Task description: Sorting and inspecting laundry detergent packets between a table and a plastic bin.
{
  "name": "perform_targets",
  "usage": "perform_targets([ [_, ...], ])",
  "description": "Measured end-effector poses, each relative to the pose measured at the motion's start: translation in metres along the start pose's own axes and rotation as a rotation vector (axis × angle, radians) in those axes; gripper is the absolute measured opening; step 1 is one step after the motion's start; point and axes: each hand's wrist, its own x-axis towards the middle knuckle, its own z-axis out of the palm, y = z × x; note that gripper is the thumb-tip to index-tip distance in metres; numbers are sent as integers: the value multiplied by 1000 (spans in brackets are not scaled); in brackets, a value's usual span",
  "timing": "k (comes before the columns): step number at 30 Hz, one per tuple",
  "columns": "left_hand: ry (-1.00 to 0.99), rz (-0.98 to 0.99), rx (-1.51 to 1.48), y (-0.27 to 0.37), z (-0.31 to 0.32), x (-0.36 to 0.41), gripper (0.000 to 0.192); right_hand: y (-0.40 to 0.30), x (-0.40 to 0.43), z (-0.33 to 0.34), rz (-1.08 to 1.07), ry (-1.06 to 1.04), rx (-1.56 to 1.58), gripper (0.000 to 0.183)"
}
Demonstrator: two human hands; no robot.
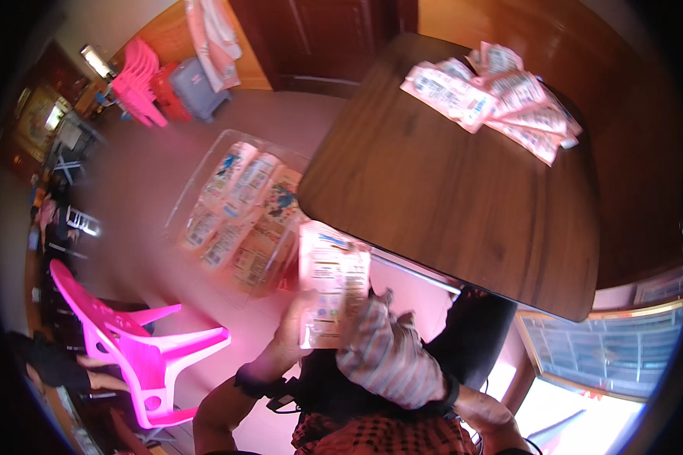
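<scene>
My left hand (pixel 293 325) grips the lower left edge of a pink printed plastic packet (pixel 333 284). The packet is upright in front of my lap, with its printed side facing me. A grey and reddish striped cloth (pixel 387 352) covers my right hand down to the wrist, hiding the fingers. The cloth lies against the packet's lower right side; whether the hand grips the packet beneath it is hidden. Left of the packet, a clear plastic bin (pixel 173 213) holds several similar packets (pixel 245 182) in rows.
A dark wooden table (pixel 432 187) reaches close to the held packet; several pink packets (pixel 506 96) lie piled on its far end. A pink plastic chair (pixel 153 352) stands at left. Stacked stools (pixel 199 85) are farther back. A person (pixel 57 364) is at the left edge.
</scene>
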Motion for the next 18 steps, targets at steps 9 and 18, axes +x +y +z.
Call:
perform_targets([
  [9, -127, -57, 266, 33, 33, -10, 61, 14, -17, -16, 161, -501, 1259, 22],
  [18, 93, 341, 934, 168, 38, 9, 53, 1, -41, -9, 384, -671, 1556, 22],
])
